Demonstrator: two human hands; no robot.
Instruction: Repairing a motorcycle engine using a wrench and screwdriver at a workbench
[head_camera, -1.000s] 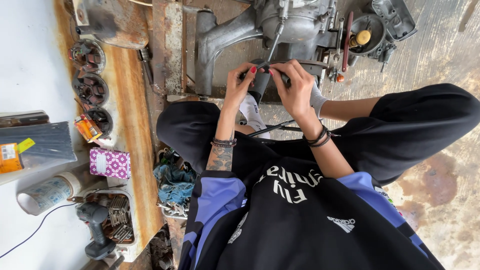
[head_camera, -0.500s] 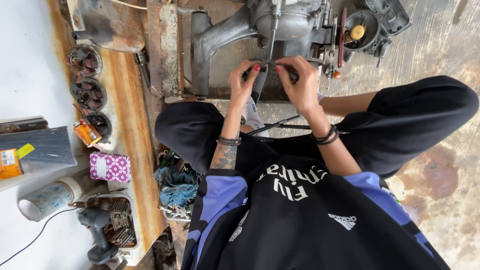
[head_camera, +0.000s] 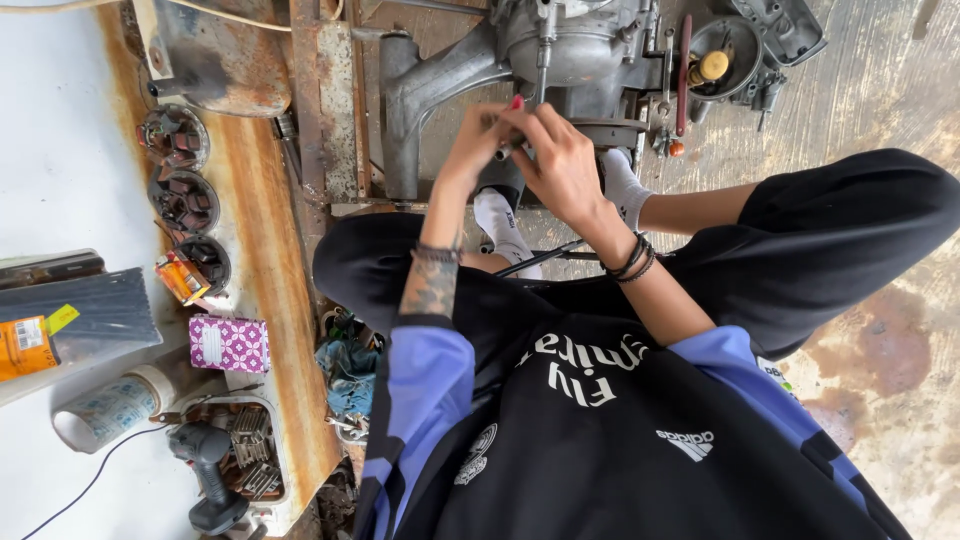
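- Left hand (head_camera: 478, 140) and right hand (head_camera: 560, 160) meet just below the engine (head_camera: 560, 45), fingers pinched on a small dark part (head_camera: 505, 150).
- Rusty shelf (head_camera: 260, 200) lies left of the engine.

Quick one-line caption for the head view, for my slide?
Seated person's left hand and right hand meet at a grey engine casing.
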